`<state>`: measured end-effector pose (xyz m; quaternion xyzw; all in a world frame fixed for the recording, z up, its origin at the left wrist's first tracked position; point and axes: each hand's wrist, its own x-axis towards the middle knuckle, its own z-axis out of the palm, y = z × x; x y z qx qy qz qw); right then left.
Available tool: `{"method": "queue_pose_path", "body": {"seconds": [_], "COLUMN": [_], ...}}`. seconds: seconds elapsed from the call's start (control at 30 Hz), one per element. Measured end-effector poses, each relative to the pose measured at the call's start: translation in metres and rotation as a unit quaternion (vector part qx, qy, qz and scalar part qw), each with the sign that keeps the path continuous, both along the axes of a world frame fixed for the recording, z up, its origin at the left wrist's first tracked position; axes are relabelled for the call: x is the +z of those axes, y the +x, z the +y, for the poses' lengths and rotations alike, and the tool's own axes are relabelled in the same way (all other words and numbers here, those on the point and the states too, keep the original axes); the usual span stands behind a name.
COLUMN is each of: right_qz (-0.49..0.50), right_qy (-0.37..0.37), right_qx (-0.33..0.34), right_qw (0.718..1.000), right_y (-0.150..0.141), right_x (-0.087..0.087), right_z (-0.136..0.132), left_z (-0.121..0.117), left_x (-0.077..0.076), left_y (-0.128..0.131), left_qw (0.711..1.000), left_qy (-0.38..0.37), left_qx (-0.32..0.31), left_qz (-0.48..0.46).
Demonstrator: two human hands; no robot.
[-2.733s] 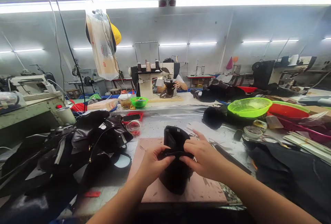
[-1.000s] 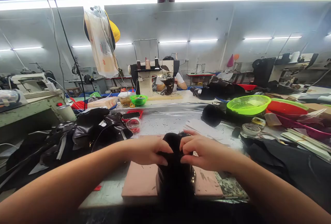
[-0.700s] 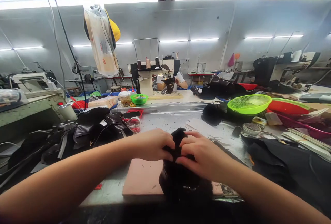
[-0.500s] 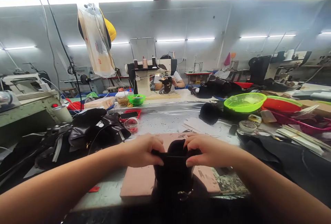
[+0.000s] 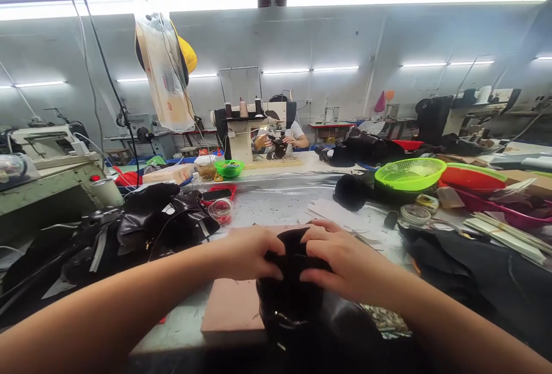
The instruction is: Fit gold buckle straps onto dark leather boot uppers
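In the head view, a black boot upper (image 5: 291, 310), tube-shaped, with a shiny lower part and a small metal piece on it, stands at the front edge of the table. My left hand (image 5: 254, 252) pinches the left side of its top rim between thumb and fingers. The opposite side of the rim is in my right hand (image 5: 338, 256), fingers over the edge and thumb toward me. Beneath and behind it lies a pink block (image 5: 233, 308). The lower end of the upper fades into dark at the bottom of the view.
Shiny black leather pieces (image 5: 150, 218) are heaped on the left. Black sheets (image 5: 478, 264), a lime-green basket (image 5: 409, 174) and a lidded round tub (image 5: 414, 214) are on the right. Across the table, a person works at a sewing machine (image 5: 241, 132).
Both hands have drawn closer together, narrowing the upper's opening. The upper has turned, and its metal piece has shifted left. More of its shiny side shows at right.
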<state>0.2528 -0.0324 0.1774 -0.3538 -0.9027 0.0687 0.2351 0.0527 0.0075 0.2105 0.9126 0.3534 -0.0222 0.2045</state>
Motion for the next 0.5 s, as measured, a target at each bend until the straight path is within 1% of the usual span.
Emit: {"method": "queue_pose_path", "body": {"seconds": [0.1,0.17,0.27,0.33,0.4,0.5], "right_qz": [-0.020,0.007,0.074,0.105,0.113,0.106], "right_qy": [-0.019,-0.005,0.030,0.048,0.060,0.084], "right_qx": [-0.004,-0.014,-0.019,-0.015,-0.019,-0.035], "right_qw": [1.000,1.000,0.997,0.993,0.992,0.990], "right_y": [0.006,0.007,0.005,0.002,-0.001,-0.005], "right_x": [-0.001,-0.005,-0.015,-0.022,-0.026,-0.026], "right_z": [-0.003,-0.004,-0.002,-0.001,0.000,0.000], "left_z": [0.000,0.000,0.000,0.003,0.007,0.013], "left_x": [-0.007,-0.008,-0.005,-0.002,0.001,0.006], "left_y": [-0.006,-0.009,-0.011,-0.009,-0.006,0.002], "left_qw": [0.998,0.994,0.982,0.974,0.975,0.985], "left_qy": [-0.051,-0.097,-0.181,-0.218,-0.210,-0.130], "left_qx": [0.028,0.030,0.006,-0.026,-0.065,-0.116], "left_qz": [-0.027,-0.034,-0.046,-0.047,-0.028,-0.016]}}
